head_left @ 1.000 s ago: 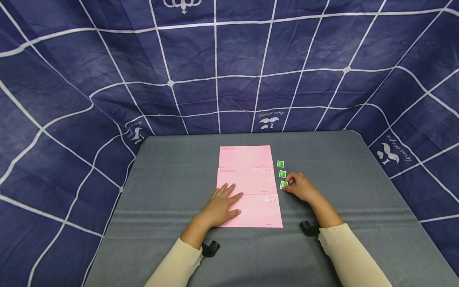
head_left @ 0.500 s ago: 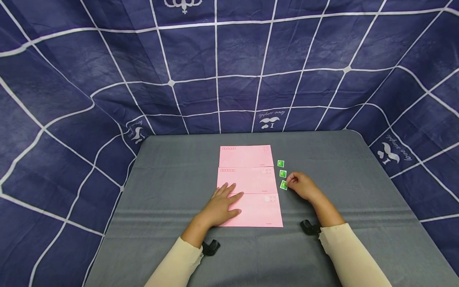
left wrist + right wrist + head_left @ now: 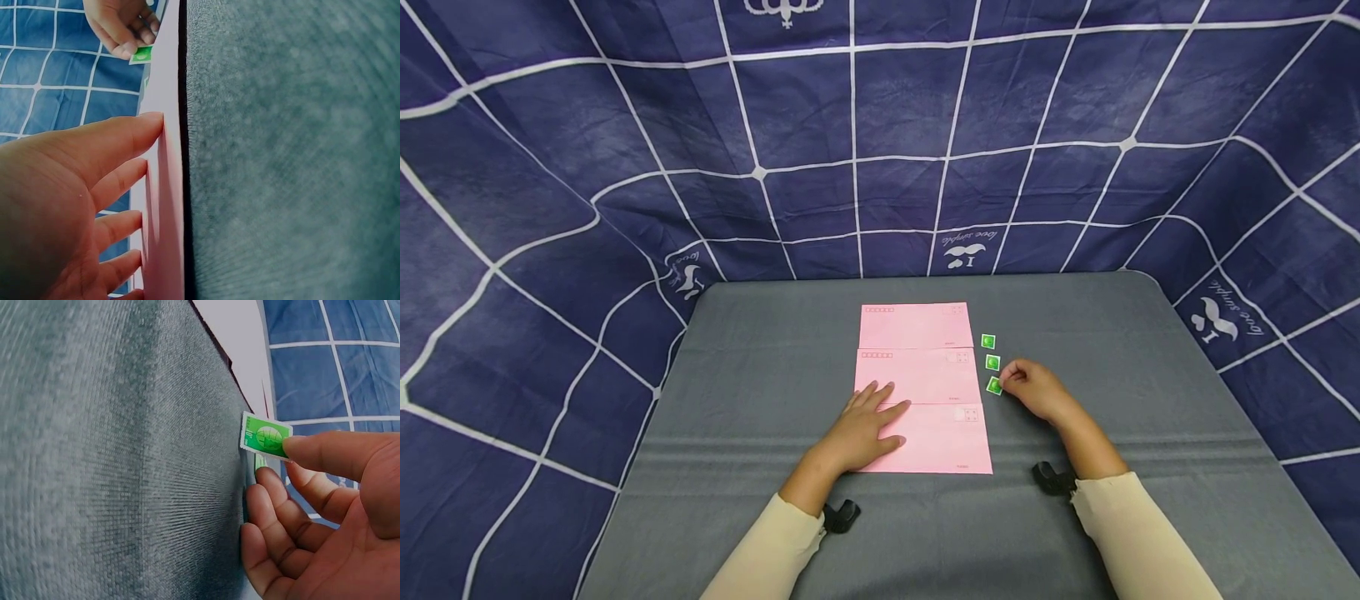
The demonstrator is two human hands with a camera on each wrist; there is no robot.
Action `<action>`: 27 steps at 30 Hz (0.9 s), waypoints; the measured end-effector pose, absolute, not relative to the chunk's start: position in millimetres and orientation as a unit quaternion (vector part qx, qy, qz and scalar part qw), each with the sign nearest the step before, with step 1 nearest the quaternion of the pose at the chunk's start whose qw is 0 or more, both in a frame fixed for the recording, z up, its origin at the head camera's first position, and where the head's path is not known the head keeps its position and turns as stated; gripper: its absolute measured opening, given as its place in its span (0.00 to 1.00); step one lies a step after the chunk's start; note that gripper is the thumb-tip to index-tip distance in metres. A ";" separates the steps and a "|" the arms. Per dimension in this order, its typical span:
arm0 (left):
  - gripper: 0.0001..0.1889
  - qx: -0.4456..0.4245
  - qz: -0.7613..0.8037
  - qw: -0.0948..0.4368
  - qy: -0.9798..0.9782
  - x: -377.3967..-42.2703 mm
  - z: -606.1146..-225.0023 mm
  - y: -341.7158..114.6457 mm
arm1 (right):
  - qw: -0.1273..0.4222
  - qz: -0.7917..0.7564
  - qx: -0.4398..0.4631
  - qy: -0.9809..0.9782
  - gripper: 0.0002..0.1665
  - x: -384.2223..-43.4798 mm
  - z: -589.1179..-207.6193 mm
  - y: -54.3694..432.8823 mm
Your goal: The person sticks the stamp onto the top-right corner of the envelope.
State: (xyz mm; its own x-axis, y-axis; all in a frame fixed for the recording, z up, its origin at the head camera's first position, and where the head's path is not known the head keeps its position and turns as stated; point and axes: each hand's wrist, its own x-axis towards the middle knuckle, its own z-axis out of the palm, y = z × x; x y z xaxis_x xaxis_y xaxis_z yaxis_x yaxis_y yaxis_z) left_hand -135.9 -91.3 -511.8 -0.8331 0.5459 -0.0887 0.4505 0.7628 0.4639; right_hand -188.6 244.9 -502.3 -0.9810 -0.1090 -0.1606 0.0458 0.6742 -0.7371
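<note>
My left hand [image 3: 853, 437] lies with spread fingers on the nearest of three pink envelopes [image 3: 932, 450], its fingertips reaching the middle envelope [image 3: 917, 379]. In the left wrist view, straight fingers [image 3: 122, 140] press on the pink paper. To the right of the envelopes, my right hand [image 3: 1033, 392] pinches a green postage stamp [image 3: 265, 436] between thumb and index finger. The right wrist view has this stamp tilted up off the cloth, white perforated border showing, the other fingers curled below. Two more green stamps, the middle one [image 3: 992, 362] and the far one [image 3: 988, 342], lie flat beyond it.
The far envelope [image 3: 913, 327] completes a column on the grey cloth-covered table [image 3: 760, 375]. A blue curtain with white grid lines [image 3: 895, 125] encloses the table at the back and sides. Black wrist mounts [image 3: 841, 517] sit below both hands.
My right thumb and fingers have drawn together on the nearest stamp's right edge, and the hand has shifted slightly right. That stamp has turned a little. My left hand stays put on the envelopes.
</note>
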 end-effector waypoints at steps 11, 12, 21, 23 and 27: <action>0.30 0.266 0.215 0.112 0.933 -136.5 -512.5 -91.3 | 0.098 -0.418 -0.024 0.903 0.08 -183.5 -498.0 242.5; 0.30 0.266 0.215 0.113 0.933 -136.7 -512.5 -91.2 | 0.096 -0.418 -0.024 0.903 0.08 -183.2 -497.7 242.2; 0.30 0.263 0.214 0.117 0.933 -137.5 -513.3 -91.1 | 0.103 -0.429 -0.034 0.897 0.08 -177.9 -495.5 236.7; 0.31 0.261 0.214 0.120 0.933 -137.5 -513.0 -91.0 | 0.107 -0.433 -0.041 0.894 0.07 -176.7 -495.1 234.8; 0.31 0.261 0.217 0.122 0.933 -137.5 -512.2 -90.8 | 0.116 -0.441 -0.053 0.889 0.07 -174.8 -494.2 231.6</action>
State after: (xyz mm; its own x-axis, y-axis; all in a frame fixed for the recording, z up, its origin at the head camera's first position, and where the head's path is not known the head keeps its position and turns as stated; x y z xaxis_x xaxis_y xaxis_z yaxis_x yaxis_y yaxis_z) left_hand -137.5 -90.8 -512.2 -0.8337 0.5401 -0.1149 0.4340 0.7696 0.4684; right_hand -174.8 231.6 -494.2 -0.9677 -0.1959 -0.1587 0.0078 0.6058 -0.7956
